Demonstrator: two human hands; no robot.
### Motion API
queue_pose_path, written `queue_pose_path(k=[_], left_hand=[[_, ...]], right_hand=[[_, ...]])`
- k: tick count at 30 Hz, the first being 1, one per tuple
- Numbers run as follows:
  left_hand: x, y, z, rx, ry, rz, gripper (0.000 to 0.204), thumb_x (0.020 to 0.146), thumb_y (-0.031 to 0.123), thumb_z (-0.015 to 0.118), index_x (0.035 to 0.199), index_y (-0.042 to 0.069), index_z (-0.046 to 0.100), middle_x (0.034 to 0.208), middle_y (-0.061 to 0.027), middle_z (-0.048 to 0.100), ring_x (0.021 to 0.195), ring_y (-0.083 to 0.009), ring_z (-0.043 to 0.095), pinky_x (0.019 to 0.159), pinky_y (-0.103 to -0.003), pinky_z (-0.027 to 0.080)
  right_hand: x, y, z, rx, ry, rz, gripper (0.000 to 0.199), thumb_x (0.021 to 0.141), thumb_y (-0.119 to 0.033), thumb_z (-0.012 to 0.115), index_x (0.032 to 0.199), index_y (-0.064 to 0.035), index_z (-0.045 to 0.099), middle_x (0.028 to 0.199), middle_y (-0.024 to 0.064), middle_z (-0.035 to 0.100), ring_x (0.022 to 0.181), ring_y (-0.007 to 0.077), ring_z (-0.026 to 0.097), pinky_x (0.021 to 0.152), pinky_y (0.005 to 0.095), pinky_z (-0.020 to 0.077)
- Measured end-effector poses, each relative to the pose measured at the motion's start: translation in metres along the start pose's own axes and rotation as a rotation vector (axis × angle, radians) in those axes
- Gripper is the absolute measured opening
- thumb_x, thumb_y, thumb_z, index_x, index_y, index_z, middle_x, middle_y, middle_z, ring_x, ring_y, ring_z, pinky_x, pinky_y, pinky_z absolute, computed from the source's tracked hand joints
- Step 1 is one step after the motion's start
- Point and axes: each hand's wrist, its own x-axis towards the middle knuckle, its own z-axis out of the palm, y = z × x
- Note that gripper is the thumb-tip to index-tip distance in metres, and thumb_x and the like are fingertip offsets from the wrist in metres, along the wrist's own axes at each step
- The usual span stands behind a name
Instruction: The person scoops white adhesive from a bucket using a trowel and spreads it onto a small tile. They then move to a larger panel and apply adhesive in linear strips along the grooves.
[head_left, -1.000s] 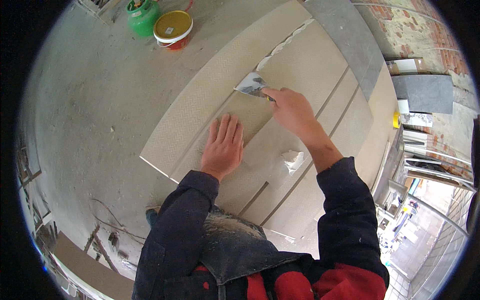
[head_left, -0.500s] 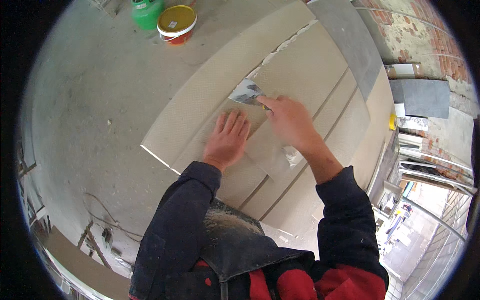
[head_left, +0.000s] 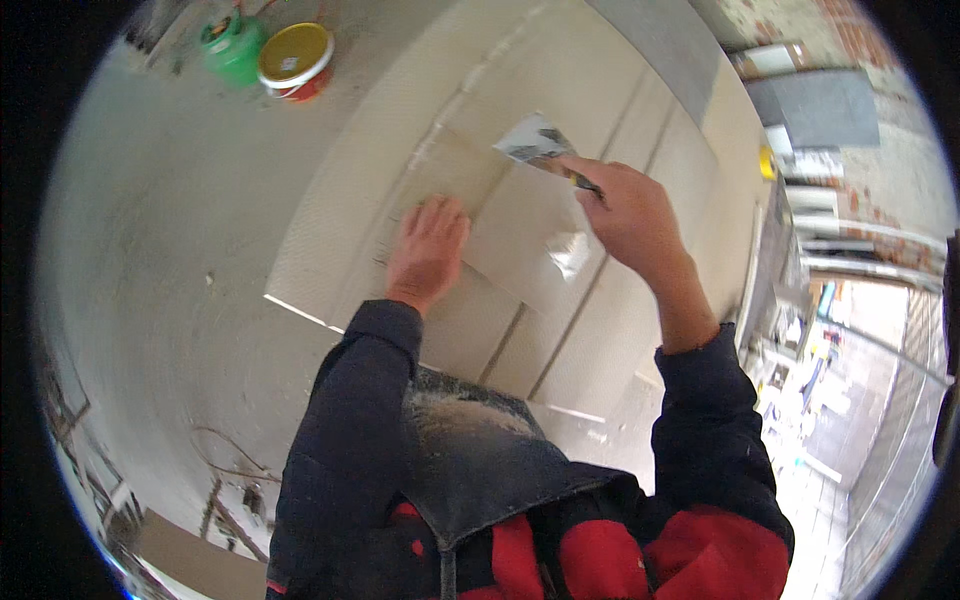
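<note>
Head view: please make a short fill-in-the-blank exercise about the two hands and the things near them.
1. The right hand holds a putty knife by its ____.
2. The left hand lies ____ on the beige tile.
3. The tub on the floor has a ____ lid.
4. Beside the tub stands a ____ canister.

Missing words: handle; flat; yellow; green

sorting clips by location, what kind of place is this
Most likely a building site or a room under renovation: large pale tiles on a bare screed floor, a putty knife in the right hand, a lidded tub, brick wall.
</note>
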Motion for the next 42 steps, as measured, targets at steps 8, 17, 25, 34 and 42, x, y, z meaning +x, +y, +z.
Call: queue_pose_path(k=[8,17,25,34,42], left_hand=[[0.008,0.004,-0.006,0.072,-0.051,0.006,0.027,0.09,0.014,0.063,0.116,0.01,0.065,0.137,-0.0074,0.058,0.134,-0.0294,0.05,0.111,-0.048,0.038],[0.004,-0.006,-0.001,0.107,-0.055,0.018,0.031,0.087,0.01,0.063,0.118,0.011,0.065,0.139,-0.008,0.058,0.136,-0.0318,0.048,0.114,-0.05,0.036],[-0.037,0.027,-0.017,0.042,-0.056,-0.244,0.04,0.091,0.007,0.054,0.131,0.0,0.058,0.145,-0.0183,0.053,0.141,-0.0373,0.044,0.118,-0.053,0.033],[-0.156,0.075,-0.062,-0.104,-0.106,-0.322,0.041,0.094,0.013,0.056,0.133,0.001,0.059,0.151,-0.0186,0.049,0.147,-0.0377,0.037,0.122,-0.054,0.028],[-0.158,0.054,-0.072,-0.199,-0.165,-0.24,0.04,0.093,0.016,0.057,0.129,0.0,0.063,0.15,-0.0186,0.049,0.144,-0.0363,0.041,0.119,-0.052,0.032]], right_hand=[[-0.158,0.072,0.041,0.064,-0.198,0.282,0.036,0.094,-0.016,0.063,0.13,-0.0149,0.067,0.105,0.0171,0.072,0.096,0.0353,0.07,0.087,0.0446,0.0547],[-0.149,0.079,0.092,0.017,-0.276,0.145,0.032,0.09,-0.01,0.059,0.12,-0.0103,0.072,0.095,0.0193,0.072,0.091,0.0385,0.07,0.081,0.0488,0.0558],[-0.137,0.044,0.035,0.302,-0.067,-0.038,0.034,0.09,-0.012,0.061,0.123,-0.0116,0.07,0.103,0.0189,0.073,0.096,0.0364,0.07,0.086,0.0455,0.0542],[-0.021,-0.046,0.067,0.218,-0.045,-0.263,0.036,0.09,-0.013,0.061,0.125,-0.0134,0.069,0.102,0.0192,0.072,0.096,0.0393,0.068,0.082,0.0488,0.053],[0.047,-0.072,0.095,0.052,-0.089,-0.298,0.035,0.089,-0.014,0.061,0.122,-0.0153,0.071,0.103,0.0182,0.072,0.098,0.0397,0.067,0.085,0.0496,0.0527]])
